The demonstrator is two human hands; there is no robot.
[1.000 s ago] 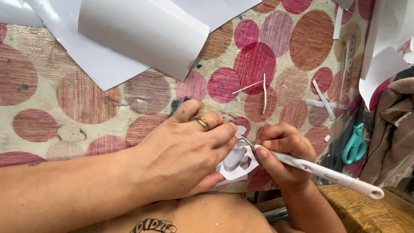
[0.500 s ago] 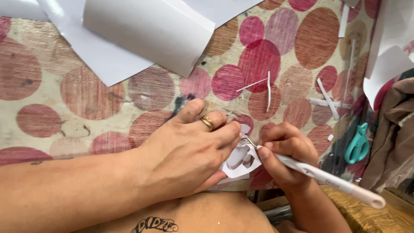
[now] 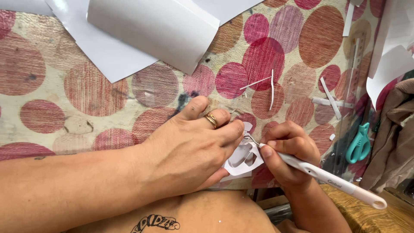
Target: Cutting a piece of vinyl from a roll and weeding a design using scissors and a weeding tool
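My left hand (image 3: 189, 149), with a gold ring on one finger, presses flat on a small white paper cut-out (image 3: 243, 159) near the front edge of the spotted cloth (image 3: 86, 90). My right hand (image 3: 286, 151) grips a white pen-like weeding tool (image 3: 327, 179) whose thin hooked metal tip touches the cut-out beside my left fingertips. The cut-out has holes in it and is partly hidden under my left fingers.
Large white sheets (image 3: 151, 30) lie at the back of the cloth, more white paper (image 3: 390, 56) at the right. Thin white paper strips (image 3: 271, 84) are scattered mid-right. Teal-handled scissors (image 3: 360, 142) lie at the right edge beside a brown fabric (image 3: 396, 138).
Both hands stay on the cut-out; the hook tip has shifted slightly along its edge. Nothing else has moved.
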